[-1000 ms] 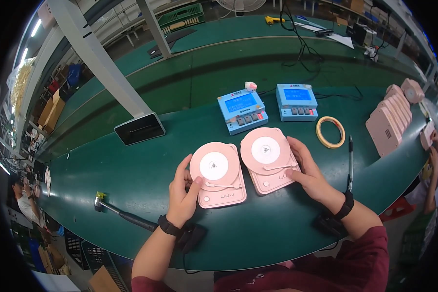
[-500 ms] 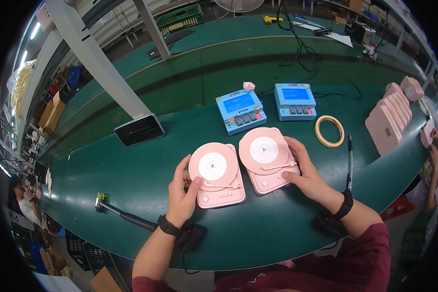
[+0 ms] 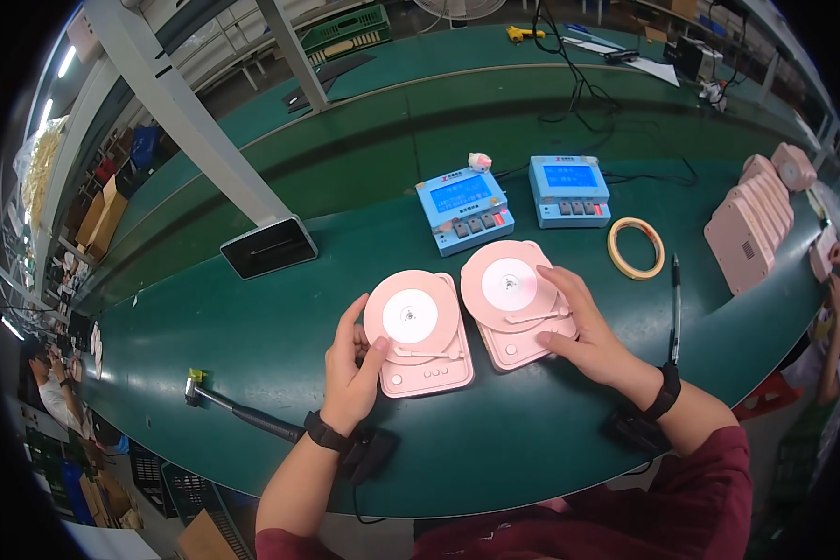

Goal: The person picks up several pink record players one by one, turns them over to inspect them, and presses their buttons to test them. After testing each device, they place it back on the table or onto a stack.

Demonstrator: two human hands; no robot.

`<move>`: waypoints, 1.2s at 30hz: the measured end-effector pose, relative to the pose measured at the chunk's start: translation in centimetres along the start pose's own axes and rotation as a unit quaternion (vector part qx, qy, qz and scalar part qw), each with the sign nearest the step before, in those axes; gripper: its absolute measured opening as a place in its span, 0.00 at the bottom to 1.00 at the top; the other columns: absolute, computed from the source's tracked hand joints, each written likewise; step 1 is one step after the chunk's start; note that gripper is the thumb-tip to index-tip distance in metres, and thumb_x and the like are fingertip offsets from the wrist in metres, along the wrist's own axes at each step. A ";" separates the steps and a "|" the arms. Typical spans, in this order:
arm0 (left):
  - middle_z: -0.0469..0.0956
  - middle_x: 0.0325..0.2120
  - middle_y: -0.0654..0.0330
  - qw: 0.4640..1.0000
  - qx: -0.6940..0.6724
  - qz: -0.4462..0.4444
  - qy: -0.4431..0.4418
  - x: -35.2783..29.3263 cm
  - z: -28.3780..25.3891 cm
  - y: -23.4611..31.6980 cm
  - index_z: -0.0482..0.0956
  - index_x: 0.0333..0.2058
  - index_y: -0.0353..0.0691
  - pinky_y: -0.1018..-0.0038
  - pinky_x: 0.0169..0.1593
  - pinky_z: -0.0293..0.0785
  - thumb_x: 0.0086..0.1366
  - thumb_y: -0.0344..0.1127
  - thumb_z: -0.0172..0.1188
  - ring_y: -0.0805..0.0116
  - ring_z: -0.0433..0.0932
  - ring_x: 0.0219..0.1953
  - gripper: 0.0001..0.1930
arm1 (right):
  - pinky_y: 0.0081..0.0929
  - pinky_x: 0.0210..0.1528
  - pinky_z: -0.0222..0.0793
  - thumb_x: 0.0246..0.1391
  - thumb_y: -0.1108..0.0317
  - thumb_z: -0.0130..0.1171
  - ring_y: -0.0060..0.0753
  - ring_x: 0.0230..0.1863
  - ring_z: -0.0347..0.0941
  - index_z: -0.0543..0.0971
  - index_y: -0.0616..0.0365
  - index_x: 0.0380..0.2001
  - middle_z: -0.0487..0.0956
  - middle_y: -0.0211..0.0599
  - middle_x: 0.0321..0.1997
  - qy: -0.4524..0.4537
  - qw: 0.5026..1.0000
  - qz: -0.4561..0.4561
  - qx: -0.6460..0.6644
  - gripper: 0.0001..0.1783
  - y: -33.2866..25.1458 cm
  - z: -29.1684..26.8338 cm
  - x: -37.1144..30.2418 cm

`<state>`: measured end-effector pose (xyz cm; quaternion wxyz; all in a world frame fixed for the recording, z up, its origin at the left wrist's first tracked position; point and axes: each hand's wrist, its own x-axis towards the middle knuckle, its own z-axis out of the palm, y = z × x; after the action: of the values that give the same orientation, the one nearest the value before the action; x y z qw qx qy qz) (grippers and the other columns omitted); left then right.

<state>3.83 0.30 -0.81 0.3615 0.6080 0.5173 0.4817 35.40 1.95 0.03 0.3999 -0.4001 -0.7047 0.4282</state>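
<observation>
Two pink mini record players lie side by side on the green bench, both with a pink disc, a white round centre and a small tonearm. My left hand (image 3: pixel 350 378) grips the left-hand record player (image 3: pixel 420 338) by its left side, thumb on the front edge and fingers partly hidden behind. On the right-hand record player (image 3: pixel 506 315), slightly turned, my right hand (image 3: pixel 595 338) holds the right side. Its index finger rests at the disc's edge and its thumb is near the front buttons.
Two blue boxes with lit screens, one left (image 3: pixel 465 213) and one right (image 3: pixel 570 193), stand behind. Rightward are a tape roll (image 3: pixel 616 250), a pen (image 3: pixel 677 308) and a row of pink players (image 3: pixel 751 233). Leftward lie a black-handled hammer (image 3: pixel 252 419) and a dark-screened tablet (image 3: pixel 269 248).
My right index finger has shifted from the right-hand player's side onto its top by the disc. My left hand keeps its hold. The whole view has shifted slightly.
</observation>
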 end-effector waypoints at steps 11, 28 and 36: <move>0.73 0.24 0.63 1.000 0.014 -0.002 -0.005 0.1 0.1 0.3 0.61 0.61 0.34 0.81 0.32 0.67 0.64 0.31 0.55 0.79 0.71 0.27 0.27 | 0.36 0.70 0.42 0.48 0.70 0.58 0.47 0.70 0.47 0.58 0.50 0.66 0.52 0.48 0.68 0.001 0.999 0.031 -0.029 0.40 -0.6 0.3 -0.2; 0.75 0.27 0.62 1.000 0.011 0.016 -0.002 0.0 0.0 0.2 0.61 0.62 0.32 0.79 0.35 0.70 0.64 0.31 0.55 0.78 0.72 0.29 0.28 | 0.46 0.60 0.54 0.39 0.67 0.66 0.51 0.62 0.62 0.81 0.51 0.43 0.68 0.48 0.60 -0.084 0.919 -0.252 -0.290 0.22 -2.5 0.1 -0.4; 0.75 0.28 0.61 1.000 0.012 0.007 -0.011 0.0 -0.1 0.2 0.61 0.62 0.31 0.79 0.35 0.70 0.64 0.32 0.55 0.78 0.72 0.29 0.28 | 0.47 0.59 0.54 0.38 0.68 0.67 0.50 0.62 0.62 0.80 0.51 0.44 0.69 0.47 0.60 -0.088 0.922 -0.238 -0.291 0.23 -2.4 0.2 -0.4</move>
<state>3.75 0.23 -0.57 0.3563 0.6209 0.5150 0.4715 34.81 0.80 2.07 0.2924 -0.2807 -0.9049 0.1297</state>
